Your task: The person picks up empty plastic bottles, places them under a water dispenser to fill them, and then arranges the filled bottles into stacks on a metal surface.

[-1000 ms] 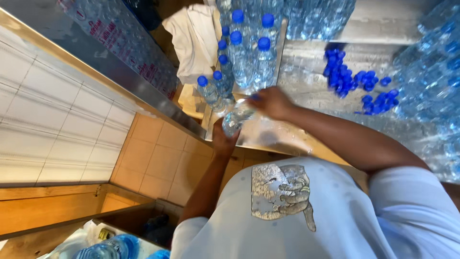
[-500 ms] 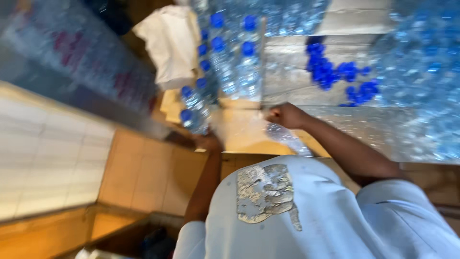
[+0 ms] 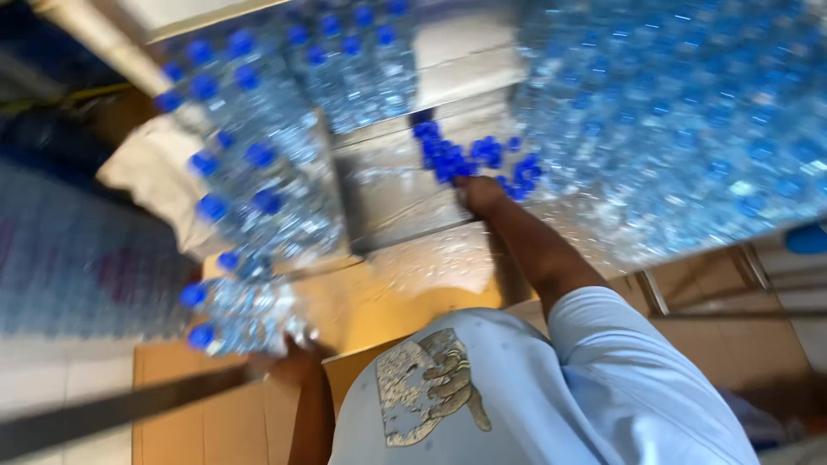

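My left hand (image 3: 297, 360) is low at the left, closed around the base of a clear plastic water bottle (image 3: 250, 323) with a blue cap that lies tilted over a brown cardboard surface (image 3: 388, 301). My right hand (image 3: 479, 195) is stretched forward and rests at the near edge of a heap of loose blue bottle caps (image 3: 469, 157) on a shiny metal surface. Its fingers are curled and blurred, so I cannot see whether they hold a cap.
Blue-capped water bottles (image 3: 258, 172) stand in rows at the left and back. A large mass of clear bottles (image 3: 689, 129) fills the right. A white cloth (image 3: 155, 176) lies at the left. A dark bar (image 3: 103, 409) crosses the lower left over tan floor tiles.
My right hand has left the bottle by my chest and reached forward to the blue caps. My left hand stays on the bottle, and the view has swung right.
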